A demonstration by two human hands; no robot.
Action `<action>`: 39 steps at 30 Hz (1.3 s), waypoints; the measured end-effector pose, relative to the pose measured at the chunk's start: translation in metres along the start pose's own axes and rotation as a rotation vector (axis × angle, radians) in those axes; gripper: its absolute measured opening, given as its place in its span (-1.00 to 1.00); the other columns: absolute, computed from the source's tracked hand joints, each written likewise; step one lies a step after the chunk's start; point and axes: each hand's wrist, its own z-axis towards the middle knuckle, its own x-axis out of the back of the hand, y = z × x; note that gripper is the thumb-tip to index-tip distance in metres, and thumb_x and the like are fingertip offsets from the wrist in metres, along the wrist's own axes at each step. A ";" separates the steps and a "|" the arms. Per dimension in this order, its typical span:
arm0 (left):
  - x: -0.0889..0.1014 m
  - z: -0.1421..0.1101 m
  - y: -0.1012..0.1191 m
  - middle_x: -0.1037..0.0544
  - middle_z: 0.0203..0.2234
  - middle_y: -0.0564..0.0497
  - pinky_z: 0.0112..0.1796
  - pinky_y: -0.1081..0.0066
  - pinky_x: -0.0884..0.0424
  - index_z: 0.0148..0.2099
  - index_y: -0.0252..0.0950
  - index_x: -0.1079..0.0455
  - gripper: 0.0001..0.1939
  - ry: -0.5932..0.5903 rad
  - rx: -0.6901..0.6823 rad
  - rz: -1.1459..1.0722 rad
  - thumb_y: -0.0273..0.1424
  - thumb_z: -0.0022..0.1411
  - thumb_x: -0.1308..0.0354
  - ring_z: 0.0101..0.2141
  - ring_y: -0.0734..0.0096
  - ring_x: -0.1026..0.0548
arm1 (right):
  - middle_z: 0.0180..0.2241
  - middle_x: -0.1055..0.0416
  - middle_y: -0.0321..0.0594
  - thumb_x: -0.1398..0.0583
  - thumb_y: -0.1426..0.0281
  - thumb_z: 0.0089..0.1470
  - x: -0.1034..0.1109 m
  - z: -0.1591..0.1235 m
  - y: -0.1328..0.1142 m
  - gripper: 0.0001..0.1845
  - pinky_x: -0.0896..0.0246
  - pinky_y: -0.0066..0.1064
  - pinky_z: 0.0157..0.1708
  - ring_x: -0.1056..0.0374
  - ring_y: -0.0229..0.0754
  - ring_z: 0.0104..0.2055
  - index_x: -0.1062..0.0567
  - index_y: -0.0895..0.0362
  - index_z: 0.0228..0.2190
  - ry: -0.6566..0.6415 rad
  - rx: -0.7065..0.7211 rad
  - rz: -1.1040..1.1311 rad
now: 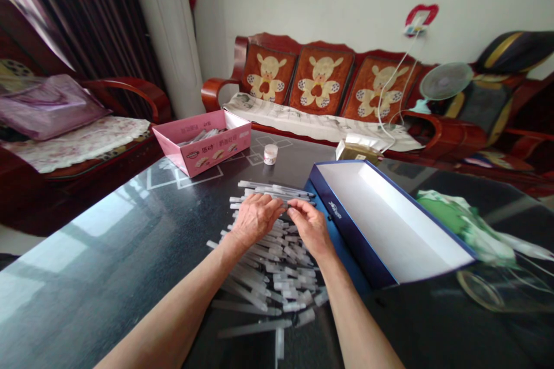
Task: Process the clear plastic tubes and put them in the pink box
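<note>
My left hand is closed over a slim translucent pen, most of it hidden under the fingers. The fingertips of my right hand pinch the pen's end, close against the left fingers. Beneath and around both hands lies a pile of frosted white pen barrels and short caps. A row of pens lies crosswise just beyond the hands, their right ends by the blue box.
A blue box with a white inside stands right of the pile. A pink box holding more white pieces sits at the back left. Beyond the pile are a small white jar and a tissue pack. A green-white bag lies far right.
</note>
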 end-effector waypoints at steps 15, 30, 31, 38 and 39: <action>0.000 0.000 0.001 -0.44 -0.48 0.05 -0.31 0.34 -0.15 -0.20 -0.20 -0.42 -0.70 -0.017 -0.016 0.029 -0.20 0.38 0.08 -0.40 0.35 -0.38 | -0.32 -0.53 -0.18 -0.19 0.18 -0.04 0.000 -0.001 0.001 -0.67 -0.32 -0.38 -0.27 -0.43 -0.12 -0.28 -0.50 0.14 -0.28 0.013 0.018 -0.068; -0.002 -0.001 0.000 -0.44 -0.48 0.04 -0.31 0.33 -0.16 -0.20 -0.19 -0.43 -0.68 -0.032 -0.013 0.029 -0.20 0.39 0.10 -0.40 0.35 -0.38 | -0.27 -0.53 -0.15 -0.18 0.21 -0.06 0.001 0.000 0.003 -0.65 -0.30 -0.35 -0.25 -0.43 -0.09 -0.23 -0.49 0.15 -0.23 0.026 0.010 -0.125; -0.002 -0.001 0.000 -0.44 -0.48 0.04 -0.31 0.33 -0.16 -0.20 -0.19 -0.43 -0.68 -0.033 -0.013 0.028 -0.20 0.39 0.10 -0.40 0.35 -0.38 | -0.24 -0.53 -0.14 -0.18 0.20 -0.05 0.001 0.000 0.002 -0.63 -0.30 -0.34 -0.23 -0.43 -0.08 -0.21 -0.49 0.15 -0.22 0.041 0.007 -0.130; -0.001 -0.001 0.001 -0.44 -0.48 0.02 -0.31 0.33 -0.17 -0.21 -0.21 -0.44 -0.69 -0.042 -0.026 0.016 -0.20 0.38 0.08 -0.40 0.35 -0.38 | -0.49 -0.53 -0.19 -0.02 0.03 0.14 0.002 -0.001 0.003 -0.51 -0.24 -0.35 -0.35 -0.42 -0.08 -0.37 -0.52 0.10 -0.51 0.049 0.008 -0.333; -0.001 -0.001 0.001 -0.44 -0.48 0.02 -0.31 0.33 -0.17 -0.21 -0.21 -0.44 -0.68 -0.046 -0.026 0.014 -0.20 0.38 0.08 -0.40 0.35 -0.38 | -0.50 -0.52 -0.20 -0.03 0.03 0.14 0.002 -0.001 0.004 -0.51 -0.23 -0.36 -0.37 -0.41 -0.09 -0.39 -0.52 0.11 -0.51 0.038 0.009 -0.339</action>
